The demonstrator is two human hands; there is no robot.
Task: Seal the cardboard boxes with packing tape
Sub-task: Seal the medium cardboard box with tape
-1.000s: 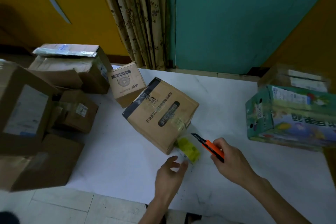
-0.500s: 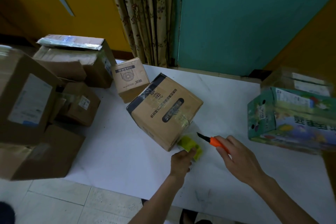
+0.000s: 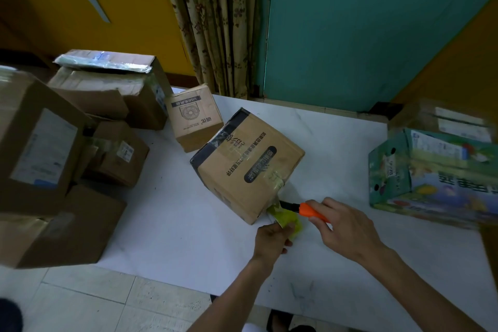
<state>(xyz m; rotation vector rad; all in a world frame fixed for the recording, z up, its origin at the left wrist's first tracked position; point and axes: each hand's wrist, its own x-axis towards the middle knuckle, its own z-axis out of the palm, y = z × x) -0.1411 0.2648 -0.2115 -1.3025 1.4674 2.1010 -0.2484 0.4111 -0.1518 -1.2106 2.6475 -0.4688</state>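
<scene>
A brown cardboard box (image 3: 248, 162) with black printing stands skewed in the middle of the white table (image 3: 172, 224). Clear tape runs over its top and down its near corner to a yellow-green tape roll (image 3: 287, 219). My left hand (image 3: 272, 240) grips that roll just below the box corner. My right hand (image 3: 342, 224) holds an orange utility knife (image 3: 307, 209), and its black blade tip touches the tape strip between roll and box.
A small fan box (image 3: 195, 118) stands behind the main box. Several stacked brown boxes (image 3: 67, 156) crowd the left side. A green printed carton (image 3: 433, 172) sits at the right edge. Behind the table hang a curtain (image 3: 213, 21) and a teal door (image 3: 372, 27).
My left hand went from hovering open to gripping the tape roll. My right hand brought the knife leftward until the blade reached the tape at the box corner.
</scene>
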